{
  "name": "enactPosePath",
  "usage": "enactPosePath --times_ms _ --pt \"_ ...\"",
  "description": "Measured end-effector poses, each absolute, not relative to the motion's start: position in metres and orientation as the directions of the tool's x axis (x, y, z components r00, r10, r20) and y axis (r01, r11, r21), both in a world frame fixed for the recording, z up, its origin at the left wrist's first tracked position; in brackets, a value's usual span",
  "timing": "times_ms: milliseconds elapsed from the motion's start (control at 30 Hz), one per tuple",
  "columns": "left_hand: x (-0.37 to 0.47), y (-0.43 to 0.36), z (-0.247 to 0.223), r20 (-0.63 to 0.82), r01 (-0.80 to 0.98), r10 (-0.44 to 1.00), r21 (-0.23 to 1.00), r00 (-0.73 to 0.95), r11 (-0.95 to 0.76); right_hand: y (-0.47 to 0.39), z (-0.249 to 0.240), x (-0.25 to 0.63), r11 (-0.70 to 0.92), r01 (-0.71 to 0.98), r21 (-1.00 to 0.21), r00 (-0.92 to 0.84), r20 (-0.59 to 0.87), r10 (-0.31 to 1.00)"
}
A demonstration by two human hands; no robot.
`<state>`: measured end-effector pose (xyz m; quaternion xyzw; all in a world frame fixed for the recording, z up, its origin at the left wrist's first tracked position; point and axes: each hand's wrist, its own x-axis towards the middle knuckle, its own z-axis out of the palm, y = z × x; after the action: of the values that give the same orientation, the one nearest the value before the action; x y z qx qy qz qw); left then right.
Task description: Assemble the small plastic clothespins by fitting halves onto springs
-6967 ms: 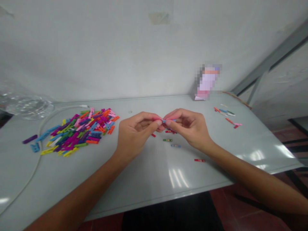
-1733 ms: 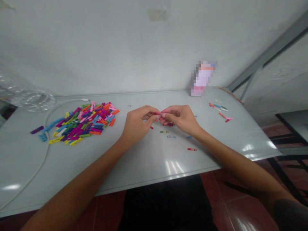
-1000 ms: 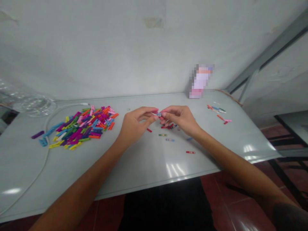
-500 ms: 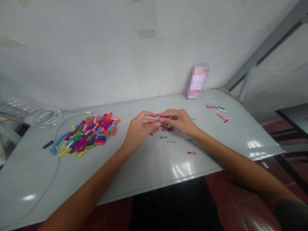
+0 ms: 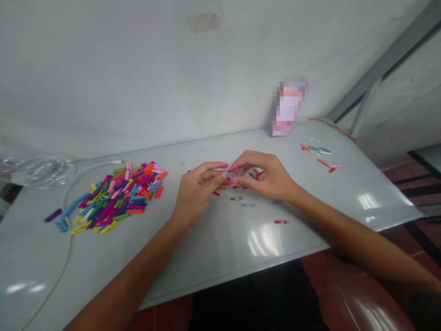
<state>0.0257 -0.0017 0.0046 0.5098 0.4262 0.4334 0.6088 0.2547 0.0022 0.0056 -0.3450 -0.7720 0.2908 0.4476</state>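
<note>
My left hand [image 5: 201,184] and my right hand [image 5: 263,174] meet over the middle of the grey table. Both have fingers pinched together around something small and pale blue, too blurred to make out. Behind and under my right hand lie several red pieces [image 5: 257,173]. Nearer the front edge are a green piece [image 5: 236,198], a light blue piece [image 5: 248,205] and a red piece [image 5: 281,222], all flat on the table. A large heap of colourful clothespins [image 5: 117,195] lies to the left of my hands.
A white cable [image 5: 69,248] curves round the heap on the grey table [image 5: 213,276]. Clear plastic [image 5: 43,172] sits at the back left. A blurred pink packet [image 5: 288,110] leans on the wall. Several loose pieces [image 5: 314,148] lie at the back right.
The camera view has shifted slightly. My right hand's fingers are more arched and a little farther from my left hand, showing more of the red pieces behind.
</note>
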Motion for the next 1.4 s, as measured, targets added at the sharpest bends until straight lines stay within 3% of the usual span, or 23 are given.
enactPosePath --times_ms 167,300,533,700,900,1400 --pt "0.025 -0.005 0.009 0.006 -0.07 0.973 0.997 0.232 0.011 -0.001 0.008 0.258 0.782 0.404 -0.474 -0.417 0.666 0.619" --pt "0.023 -0.008 0.013 0.037 0.011 0.961 0.999 0.273 -0.041 -0.001 0.008 0.261 0.836 0.403 -0.372 -0.452 0.713 0.536" --pt "0.017 -0.002 0.018 -0.073 0.112 0.882 0.993 0.466 0.023 -0.002 0.005 0.263 0.833 0.422 -0.357 -0.465 0.704 0.537" --pt "0.018 -0.003 0.016 -0.199 0.143 0.873 0.978 0.445 0.15 0.0 0.001 0.261 0.838 0.435 -0.329 -0.493 0.692 0.527" --pt "0.021 -0.007 0.01 -0.11 0.183 0.915 0.982 0.388 0.041 -0.007 -0.003 0.256 0.815 0.459 -0.354 -0.467 0.685 0.56" --pt "0.021 -0.014 0.014 -0.108 0.147 0.92 0.988 0.376 0.056 -0.015 0.003 0.247 0.782 0.461 -0.419 -0.401 0.688 0.605"
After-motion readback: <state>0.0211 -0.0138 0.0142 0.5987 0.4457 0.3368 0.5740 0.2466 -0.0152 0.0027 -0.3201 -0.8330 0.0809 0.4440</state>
